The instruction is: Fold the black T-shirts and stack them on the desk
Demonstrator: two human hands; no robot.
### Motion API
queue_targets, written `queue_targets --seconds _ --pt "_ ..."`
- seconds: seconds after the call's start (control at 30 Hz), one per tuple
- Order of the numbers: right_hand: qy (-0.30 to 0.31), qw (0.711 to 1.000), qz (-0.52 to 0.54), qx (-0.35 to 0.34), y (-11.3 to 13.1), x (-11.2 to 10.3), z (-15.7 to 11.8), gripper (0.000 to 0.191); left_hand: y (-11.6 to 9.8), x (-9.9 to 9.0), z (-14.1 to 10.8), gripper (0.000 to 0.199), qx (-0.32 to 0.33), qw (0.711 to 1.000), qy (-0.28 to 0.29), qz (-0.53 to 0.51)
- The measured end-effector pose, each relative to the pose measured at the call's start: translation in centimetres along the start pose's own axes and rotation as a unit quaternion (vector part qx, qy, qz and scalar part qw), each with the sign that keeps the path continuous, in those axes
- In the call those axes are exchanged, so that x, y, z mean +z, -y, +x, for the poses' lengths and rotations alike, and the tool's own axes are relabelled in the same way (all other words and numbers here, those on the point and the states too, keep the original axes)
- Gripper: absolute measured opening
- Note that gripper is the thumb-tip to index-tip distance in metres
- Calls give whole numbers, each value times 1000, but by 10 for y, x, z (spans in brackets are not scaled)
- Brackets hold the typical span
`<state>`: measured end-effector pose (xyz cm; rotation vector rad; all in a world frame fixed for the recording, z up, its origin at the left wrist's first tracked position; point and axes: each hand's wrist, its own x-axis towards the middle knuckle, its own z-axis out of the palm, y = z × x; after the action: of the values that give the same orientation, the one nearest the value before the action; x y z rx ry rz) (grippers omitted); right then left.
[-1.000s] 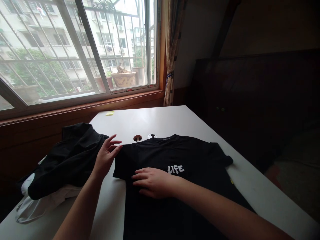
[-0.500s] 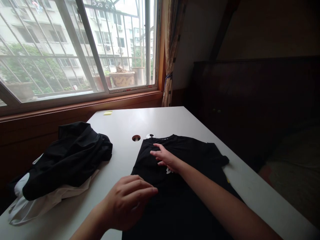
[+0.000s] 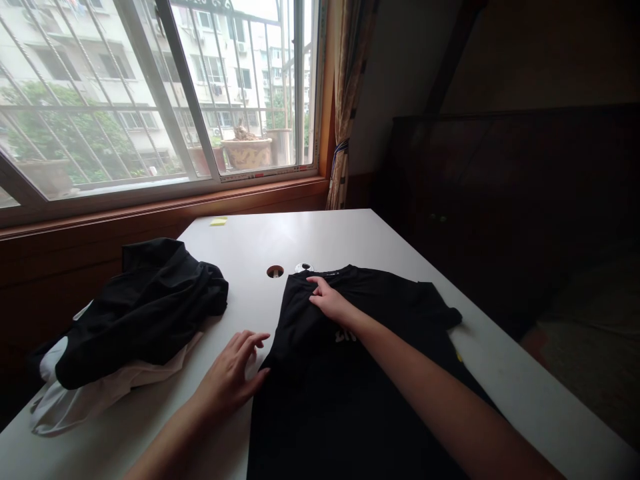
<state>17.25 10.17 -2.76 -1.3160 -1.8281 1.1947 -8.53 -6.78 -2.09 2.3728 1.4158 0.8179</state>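
Observation:
A black T-shirt [image 3: 310, 413] with pale lettering on its front lies spread on the white table [image 3: 330, 233], its collar toward the far side. My left hand [image 3: 233, 370] is at the shirt's left edge, fingers apart and holding nothing, thumb tip over the black cloth. Near the collar, my right hand [image 3: 333, 300] rests on or just above the shirt with its index finger stretched out and no cloth gripped. The right forearm crosses over the shirt and hides part of the lettering.
On the left of the table lies a heap of black clothing [image 3: 145, 313] over pale cloth [image 3: 107, 397]. Beyond the collar are a round hole [image 3: 275, 272] and a white ring [image 3: 304, 267]. A yellow note [image 3: 219, 221] lies near the far edge, below the window.
My left hand has moved left from above the shirt to its left edge and its fingers have spread. My right hand has shifted slightly, with its index finger now more extended.

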Motion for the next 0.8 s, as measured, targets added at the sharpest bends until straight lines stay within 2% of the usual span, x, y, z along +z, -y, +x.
queue_targets --seconds 0.2,0.5,0.7,0.8 --pt "46 996 -74 5 7 -12 12 57 -7 11 3 27 -11 997 -33 63" --pt "-6 989 -147 -19 14 -15 49 44 3 20 -2 29 12 993 -6 115" --pt "62 989 -130 -35 15 -5 61 46 0 17 -2 30 11 992 -9 124" --pt "69 989 -127 -44 18 0 66 48 -2 16 0 29 13 993 -15 118"
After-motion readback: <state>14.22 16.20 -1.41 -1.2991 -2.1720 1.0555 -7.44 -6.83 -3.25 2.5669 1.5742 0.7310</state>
